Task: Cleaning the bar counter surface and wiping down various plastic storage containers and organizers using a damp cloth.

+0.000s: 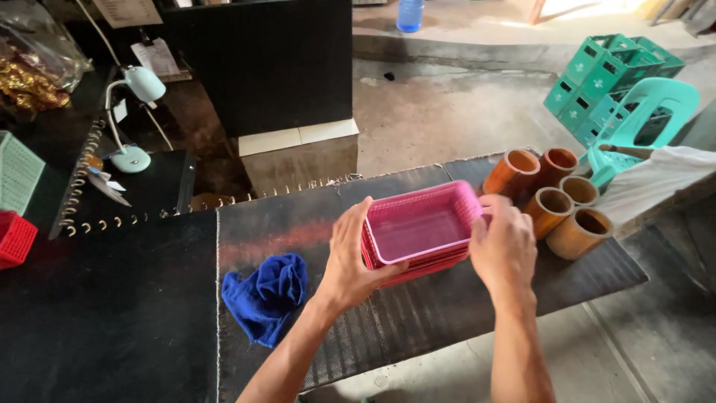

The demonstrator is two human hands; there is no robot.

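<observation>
Pink baskets (419,227), stacked, table (149,313) centre. Left hand (350,257) at 9 o'clock, right hand (503,246) at 3, fingers curled pinching top rim, steadying stack. Blue cloth (267,295) at 8; bamboo cups (556,201) at 2.

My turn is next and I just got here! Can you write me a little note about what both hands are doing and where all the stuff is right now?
Left hand: grips the near-left end of the stack of pink baskets, thumb on the rim.
Right hand: fingers hold the stack's right end.
The stack sits on the dark table, top basket empty.
A crumpled blue cloth lies left of the stack, apart from it.
Five brown tubes stand upright to the right, close to the right hand.
Done: baskets nested in one stack.
Left: both hands hold it; nothing released.
</observation>
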